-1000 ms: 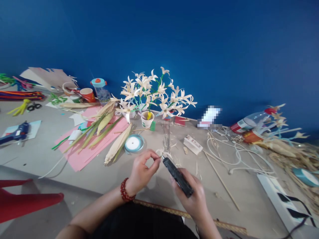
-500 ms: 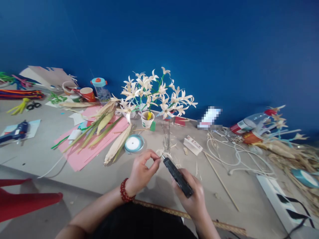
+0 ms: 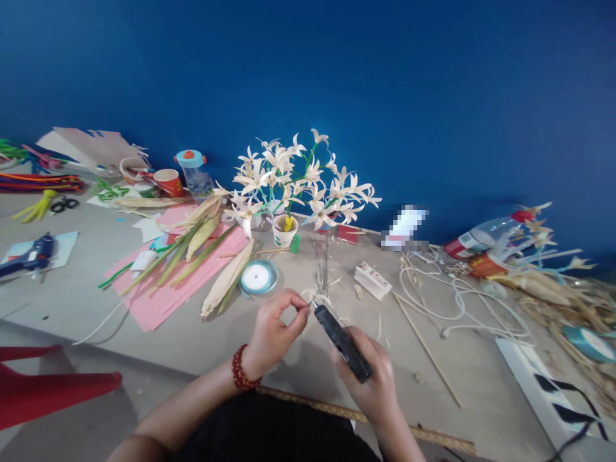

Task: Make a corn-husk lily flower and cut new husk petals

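My right hand (image 3: 375,372) is wrapped round a black hot glue gun (image 3: 342,341), its metal nozzle pointing up and left. The nozzle tip is at the pinched thumb and forefinger of my left hand (image 3: 276,327); whether they touch I cannot tell. What my left fingers hold is too small to make out. Just beyond the nozzle lie thin grey wires (image 3: 321,279) and pale curled scraps. A blue ribbon spool (image 3: 256,277) lies beyond my left hand. Farther back, cream husk flowers (image 3: 282,168) on green stems stand in paper cups (image 3: 283,239).
Corn husks (image 3: 226,282) and pink paper (image 3: 149,308) lie to the left, with a blue glue gun (image 3: 36,252) beyond. On the right are a small white box (image 3: 373,280), a thin stick (image 3: 430,353), a white cable (image 3: 462,314), a power strip (image 3: 529,385) and a plastic bottle (image 3: 476,237).
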